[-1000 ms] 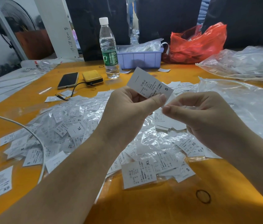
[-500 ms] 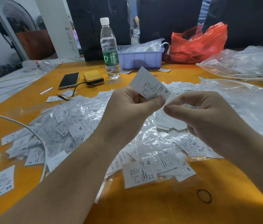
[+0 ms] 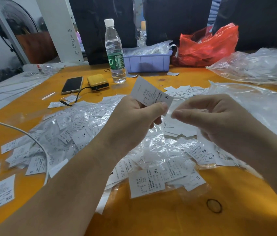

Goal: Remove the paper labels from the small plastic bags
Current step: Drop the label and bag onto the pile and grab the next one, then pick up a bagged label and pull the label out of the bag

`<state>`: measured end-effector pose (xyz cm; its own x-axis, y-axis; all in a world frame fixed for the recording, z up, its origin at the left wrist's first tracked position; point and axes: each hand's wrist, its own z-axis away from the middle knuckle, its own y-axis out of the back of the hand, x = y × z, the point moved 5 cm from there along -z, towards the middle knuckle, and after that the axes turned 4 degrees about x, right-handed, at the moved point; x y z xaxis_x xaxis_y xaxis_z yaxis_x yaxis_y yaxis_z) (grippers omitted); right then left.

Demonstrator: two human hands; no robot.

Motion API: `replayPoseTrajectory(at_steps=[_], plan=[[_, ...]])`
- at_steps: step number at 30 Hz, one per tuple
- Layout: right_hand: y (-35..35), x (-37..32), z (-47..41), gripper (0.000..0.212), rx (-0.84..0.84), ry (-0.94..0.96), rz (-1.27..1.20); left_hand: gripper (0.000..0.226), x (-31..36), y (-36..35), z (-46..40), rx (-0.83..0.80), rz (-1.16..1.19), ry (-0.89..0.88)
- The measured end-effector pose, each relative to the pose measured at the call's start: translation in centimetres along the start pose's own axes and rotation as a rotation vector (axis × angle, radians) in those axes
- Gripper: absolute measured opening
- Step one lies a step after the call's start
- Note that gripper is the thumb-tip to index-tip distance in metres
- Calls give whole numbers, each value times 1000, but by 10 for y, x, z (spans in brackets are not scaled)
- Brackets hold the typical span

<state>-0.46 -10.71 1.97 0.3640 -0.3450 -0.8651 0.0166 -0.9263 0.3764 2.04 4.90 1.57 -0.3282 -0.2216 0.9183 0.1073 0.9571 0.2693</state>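
Observation:
My left hand (image 3: pixel 134 120) pinches a white paper label (image 3: pixel 149 95) marked S between thumb and fingers, held up over the table. My right hand (image 3: pixel 214 120) is close beside it, thumb and forefinger pinching the thin clear edge of the small plastic bag (image 3: pixel 171 109) at the label's right corner. Below both hands lies a heap of small clear bags with labels (image 3: pixel 76 133) marked XL, S and XS, spread across the orange table (image 3: pixel 151 218).
A water bottle (image 3: pixel 114 53), a lilac tray (image 3: pixel 148 61) and a red bag (image 3: pixel 209 45) stand at the back. A phone (image 3: pixel 72 85) and yellow power bank (image 3: pixel 97 81) lie left of centre. Large clear bags (image 3: pixel 256 65) lie right. A white cable (image 3: pixel 23 133) crosses left. A rubber band (image 3: pixel 214 206) lies near.
Both hands have stayed together holding the label and bag; the gap between the thumbs has widened very slightly. Nothing else has shifted.

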Motion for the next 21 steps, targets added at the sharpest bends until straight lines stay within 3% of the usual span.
replayPoseTrajectory(at_steps=[5, 11, 14, 21], plan=[[18, -9, -1, 19, 120, 82, 175, 17, 0, 1, 0, 9, -7, -4], [7, -3, 0, 23, 17, 5, -40, 18, 1, -4, 3, -18, 19, -57], [2, 5, 0, 20, 44, -31, -67, 12, 1, -7, 3, -23, 72, -39], [3, 9, -1, 39, 134, -130, -264, 7, 5, -9, 6, -40, 63, -90]])
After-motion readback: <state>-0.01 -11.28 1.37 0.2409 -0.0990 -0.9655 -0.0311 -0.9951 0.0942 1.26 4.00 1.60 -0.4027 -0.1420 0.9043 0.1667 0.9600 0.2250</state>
